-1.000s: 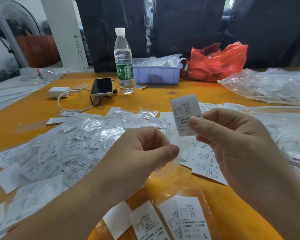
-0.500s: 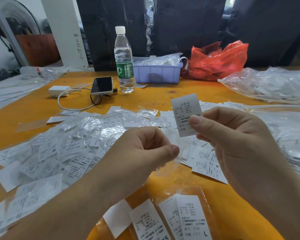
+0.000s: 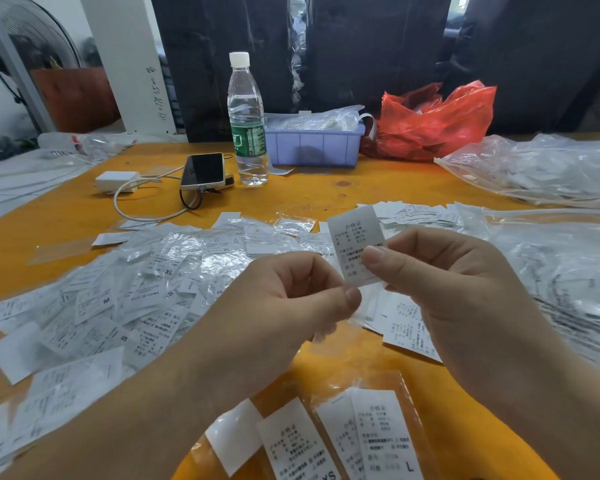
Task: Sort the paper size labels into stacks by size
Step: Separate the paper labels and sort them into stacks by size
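While a white label point(image 3: 355, 247) is pinched upright between thumb and forefinger of the right hand point(image 3: 465, 299), the fingers of the left hand point(image 3: 284, 306) are curled together on a clear sleeve point(image 3: 333, 336) just below it. Both are held above the orange table point(image 3: 326, 188). A loose heap of labels point(image 3: 125, 299) is spread at the left, and sorted labels point(image 3: 378, 434) marked L and XS are laid at the near edge.

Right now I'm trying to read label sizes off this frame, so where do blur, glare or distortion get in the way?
Head view: the held label is soft, its size letter unreadable; glare on the wrapped pile hides some print; the wide angle bows the table edges; the near L label reads clearly.
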`<state>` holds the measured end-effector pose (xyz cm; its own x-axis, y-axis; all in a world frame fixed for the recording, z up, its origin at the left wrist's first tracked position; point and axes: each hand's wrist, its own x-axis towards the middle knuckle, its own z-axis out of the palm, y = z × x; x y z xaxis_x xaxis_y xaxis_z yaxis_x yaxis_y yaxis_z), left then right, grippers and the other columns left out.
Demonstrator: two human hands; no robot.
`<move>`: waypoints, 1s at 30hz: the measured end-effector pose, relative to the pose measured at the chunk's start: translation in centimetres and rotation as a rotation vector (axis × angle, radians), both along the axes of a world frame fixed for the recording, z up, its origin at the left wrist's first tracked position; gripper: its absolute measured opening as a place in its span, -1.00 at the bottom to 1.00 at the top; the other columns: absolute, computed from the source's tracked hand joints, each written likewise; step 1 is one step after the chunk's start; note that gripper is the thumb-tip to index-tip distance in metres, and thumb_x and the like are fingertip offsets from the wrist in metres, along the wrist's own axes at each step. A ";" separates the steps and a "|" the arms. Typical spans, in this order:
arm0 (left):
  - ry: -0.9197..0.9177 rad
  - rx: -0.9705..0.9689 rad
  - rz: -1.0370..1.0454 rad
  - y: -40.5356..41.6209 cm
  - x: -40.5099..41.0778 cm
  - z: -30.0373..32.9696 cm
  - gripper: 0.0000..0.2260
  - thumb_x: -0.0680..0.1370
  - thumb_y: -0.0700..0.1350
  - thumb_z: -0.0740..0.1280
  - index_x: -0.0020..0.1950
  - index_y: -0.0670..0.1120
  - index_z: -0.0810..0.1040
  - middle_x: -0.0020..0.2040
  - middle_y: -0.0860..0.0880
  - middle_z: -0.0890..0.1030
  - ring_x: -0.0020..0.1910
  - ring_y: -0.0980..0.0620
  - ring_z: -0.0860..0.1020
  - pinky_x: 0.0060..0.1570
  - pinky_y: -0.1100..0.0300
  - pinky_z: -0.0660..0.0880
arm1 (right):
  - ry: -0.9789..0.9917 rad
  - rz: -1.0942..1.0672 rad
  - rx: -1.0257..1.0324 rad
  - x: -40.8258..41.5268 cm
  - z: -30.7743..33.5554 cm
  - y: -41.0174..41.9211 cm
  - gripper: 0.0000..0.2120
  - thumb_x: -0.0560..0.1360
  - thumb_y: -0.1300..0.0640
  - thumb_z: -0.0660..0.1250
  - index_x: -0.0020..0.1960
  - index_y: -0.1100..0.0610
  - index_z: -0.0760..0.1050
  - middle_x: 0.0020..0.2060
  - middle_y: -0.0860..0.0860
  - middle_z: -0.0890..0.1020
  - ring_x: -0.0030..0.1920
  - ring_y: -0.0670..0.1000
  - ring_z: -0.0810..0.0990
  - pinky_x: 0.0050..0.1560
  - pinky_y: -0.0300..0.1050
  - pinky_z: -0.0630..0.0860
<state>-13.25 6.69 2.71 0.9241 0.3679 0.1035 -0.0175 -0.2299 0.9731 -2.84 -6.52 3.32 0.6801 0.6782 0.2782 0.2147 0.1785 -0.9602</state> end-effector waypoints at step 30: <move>-0.046 -0.136 -0.055 0.5 0.0 -0.1 -0.87 0.40 -0.03 0.38 -0.15 -0.03 0.69 -0.31 -0.04 0.67 -0.35 0.08 0.58 -0.29 0.25 0.57 | 0.133 0.055 -0.006 0.8 0.0 0.0 -0.95 0.27 0.12 0.43 -0.33 0.08 0.66 -0.44 0.07 0.60 -0.47 -0.04 0.38 -0.43 -0.22 0.39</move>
<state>-13.27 7.19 2.63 0.9386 0.3305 0.0989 -0.0716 -0.0939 0.9930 -2.06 -6.47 3.30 0.6725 0.7168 0.1840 0.0758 0.1806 -0.9806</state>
